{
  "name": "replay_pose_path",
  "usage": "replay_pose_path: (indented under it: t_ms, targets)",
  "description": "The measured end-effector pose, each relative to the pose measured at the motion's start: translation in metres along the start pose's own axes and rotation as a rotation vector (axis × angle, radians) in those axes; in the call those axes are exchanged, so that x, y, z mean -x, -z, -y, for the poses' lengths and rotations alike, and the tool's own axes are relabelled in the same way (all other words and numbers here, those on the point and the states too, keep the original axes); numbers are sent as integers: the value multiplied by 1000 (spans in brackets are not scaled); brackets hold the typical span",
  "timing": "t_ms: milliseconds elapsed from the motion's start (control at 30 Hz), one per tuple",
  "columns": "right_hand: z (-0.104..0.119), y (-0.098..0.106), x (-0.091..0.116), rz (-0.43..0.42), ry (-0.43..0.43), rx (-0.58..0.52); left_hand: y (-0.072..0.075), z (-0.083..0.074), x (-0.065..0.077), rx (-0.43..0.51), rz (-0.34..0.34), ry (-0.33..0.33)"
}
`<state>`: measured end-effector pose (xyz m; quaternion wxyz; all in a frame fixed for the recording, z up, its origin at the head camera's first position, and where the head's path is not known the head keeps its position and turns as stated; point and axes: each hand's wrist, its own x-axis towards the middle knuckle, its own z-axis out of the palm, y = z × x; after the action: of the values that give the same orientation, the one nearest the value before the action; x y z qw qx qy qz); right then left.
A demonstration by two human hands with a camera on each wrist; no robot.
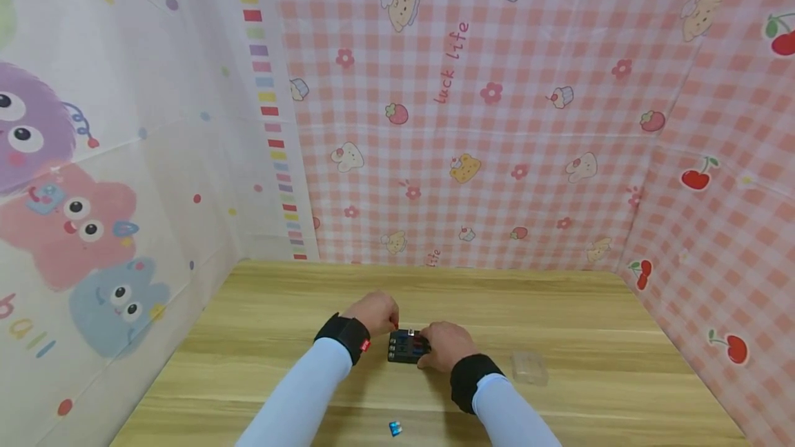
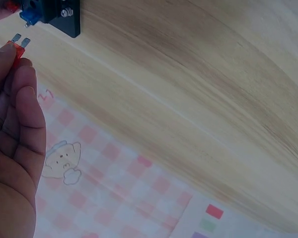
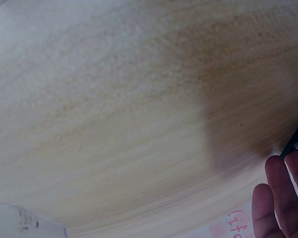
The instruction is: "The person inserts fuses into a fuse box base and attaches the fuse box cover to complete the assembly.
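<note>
A black fuse block [image 1: 402, 352] lies on the wooden table, with screw terminals along its left side and blue and red blade fuses seated in it. My right hand [image 1: 448, 346] holds its right end, thumb at the near side and fingers at the far side. Between thumb and fingertips, my left hand [image 1: 375, 313] pinches a red blade fuse [image 2: 20, 49] just off the block's far left corner. Its two metal prongs point toward the block in the left wrist view, apart from a blue fuse [image 2: 31, 16] there. The right wrist view shows only some right fingers [image 3: 280, 193] at the block's edge.
A loose blue blade fuse [image 1: 395, 428] lies near the table's front edge. The clear plastic cover [image 1: 529, 368] rests to the right of my right wrist. Patterned cloth [image 1: 472, 157] hangs behind the table and along both sides.
</note>
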<state>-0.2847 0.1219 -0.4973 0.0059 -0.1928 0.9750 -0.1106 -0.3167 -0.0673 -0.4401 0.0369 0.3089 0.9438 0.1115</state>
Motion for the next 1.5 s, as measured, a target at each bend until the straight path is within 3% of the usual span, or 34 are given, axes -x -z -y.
replay_pose_path:
  t_ms: [100, 300, 500, 767, 1233, 1500]
  targets:
    - [-1, 0, 0, -13, 18, 17, -1, -3, -2, -1, 17, 2]
    - [-1, 1, 1, -18, 28, 29, -10, -3, -8, -29, 15, -58]
    - [1, 3, 2, -15, 24, 21, -17, -3, -11, -12, 25, -50]
    - [3, 7, 5, -13, 27, 24, -21, -4, -10, -32, -8, -81]
    - [2, 5, 4, -11, 20, 7, -28, -6, -12, -22, 15, -56]
    - [0, 3, 4, -40, 58, 35, -28, -10, -11, -48, 35, -54]
